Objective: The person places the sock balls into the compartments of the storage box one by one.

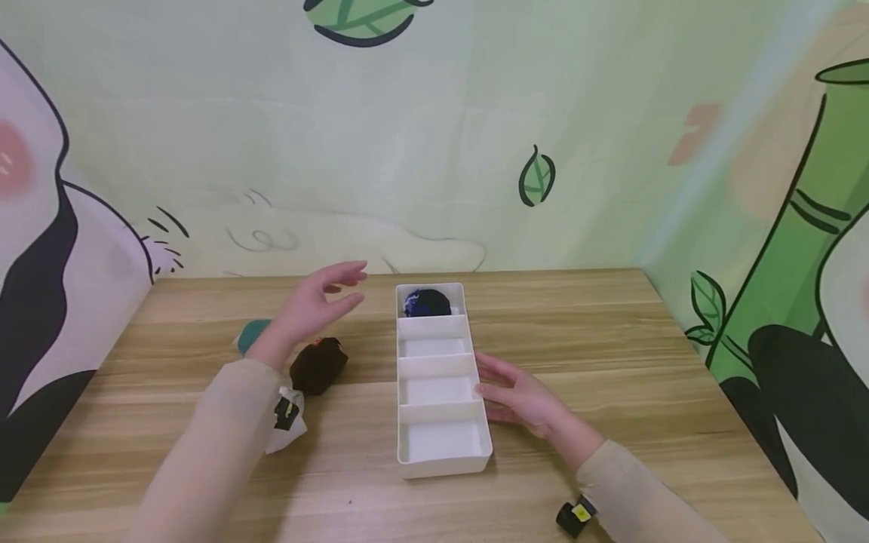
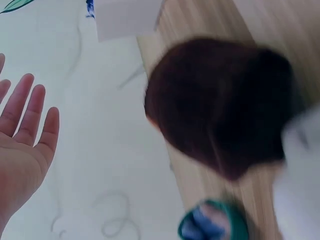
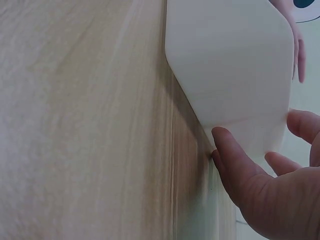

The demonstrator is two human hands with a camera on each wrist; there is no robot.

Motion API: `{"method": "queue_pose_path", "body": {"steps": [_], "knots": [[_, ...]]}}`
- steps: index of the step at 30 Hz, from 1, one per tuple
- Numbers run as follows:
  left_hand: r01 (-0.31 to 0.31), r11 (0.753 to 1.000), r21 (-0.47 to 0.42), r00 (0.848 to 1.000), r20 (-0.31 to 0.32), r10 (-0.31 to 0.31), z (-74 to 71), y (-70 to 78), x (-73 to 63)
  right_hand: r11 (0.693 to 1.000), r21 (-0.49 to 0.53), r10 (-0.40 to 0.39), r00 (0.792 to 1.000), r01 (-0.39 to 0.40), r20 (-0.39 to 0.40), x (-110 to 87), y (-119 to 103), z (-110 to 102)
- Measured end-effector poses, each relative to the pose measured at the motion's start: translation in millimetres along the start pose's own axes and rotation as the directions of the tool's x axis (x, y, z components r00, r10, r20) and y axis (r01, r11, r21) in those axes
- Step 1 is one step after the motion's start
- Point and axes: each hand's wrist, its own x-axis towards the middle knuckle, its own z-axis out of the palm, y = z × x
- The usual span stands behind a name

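A long white divided box (image 1: 444,469) with several compartments stands on the table. In its far compartment lies a dark blue and black bundle (image 1: 429,303) that looks like rolled cloth. My right hand (image 1: 523,396) rests against the box's right side, fingertips at the wall and fingers loosely extended. My left hand (image 1: 312,309) hovers left of the box's far end, fingers extended and nothing in it. Below that wrist lies a dark brown cloth-like bundle (image 1: 319,367), large and blurred in the left wrist view. A teal-edged bundle (image 1: 253,334) sits behind the left forearm, partly hidden.
A white item (image 1: 288,437) lies partly hidden under the left sleeve. The wooden table (image 1: 577,324) ends at a wall covering (image 1: 434,136) printed with leaves and cartoon shapes. A small black device (image 1: 575,516) is at the right wrist.
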Motion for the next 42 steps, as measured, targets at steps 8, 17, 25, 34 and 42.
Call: {"method": "queue_pose_path", "body": {"steps": [8,17,25,34,42], "knots": [[-0.050,0.990,0.131,0.998,-0.020,0.053,-21.8,-11.0,-28.7,1.000,0.004,-0.011,1.000,0.011,0.010,0.6,1,-2],[-0.107,0.971,0.212,0.994,0.013,0.107,-34.0,-18.9,-73.6,1.000,0.005,-0.012,1.000,0.012,0.002,0.0,1,-2],[-0.150,0.960,0.236,0.987,-0.023,0.160,-36.3,-25.8,-113.7,1.000,0.018,-0.012,1.000,0.012,0.011,0.3,1,0],[-0.113,0.959,0.260,0.991,-0.036,0.126,-25.4,-40.7,-154.1,1.000,0.001,-0.003,1.000,0.003,0.002,0.6,1,0],[-0.152,0.938,0.310,0.988,0.018,0.154,-22.4,-54.6,-173.1,1.000,0.012,-0.005,1.000,0.005,-0.003,-0.6,-1,0]]}}
